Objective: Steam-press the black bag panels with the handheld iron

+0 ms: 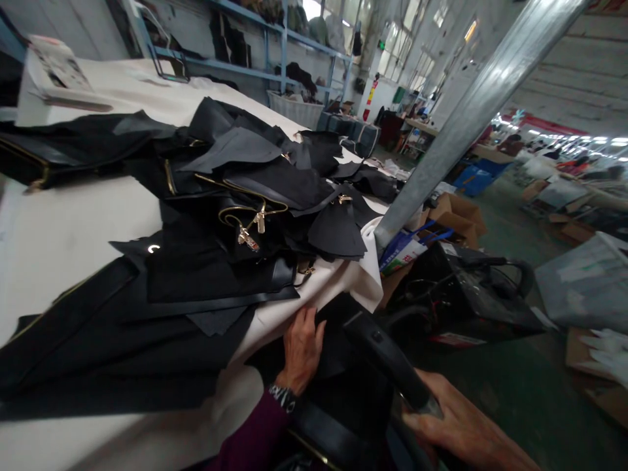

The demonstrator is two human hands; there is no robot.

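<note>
My left hand [300, 347], below a purple sleeve and a dark patterned wristband, is closed on the edge of a black fabric piece [356, 392] at the table's near side. My right hand [441, 412] wraps round a long black handheld tool [385, 350] with a small button on its body. Its front end lies close to the fabric, right of my left hand; whether they touch I cannot tell. A gold zipper runs along the black material below my hands. Left of them, black bag panels [196, 275] lie piled, with gold zippers and metal zipper pulls [248, 239].
White cloth [78, 235] covers the table. A slanted metal pole [461, 131] rises at its right edge. Beyond it are a black box-like machine [471, 294], cardboard boxes [454, 216] and a grey bin [589, 281]. Blue shelving [284, 46] stands at the back.
</note>
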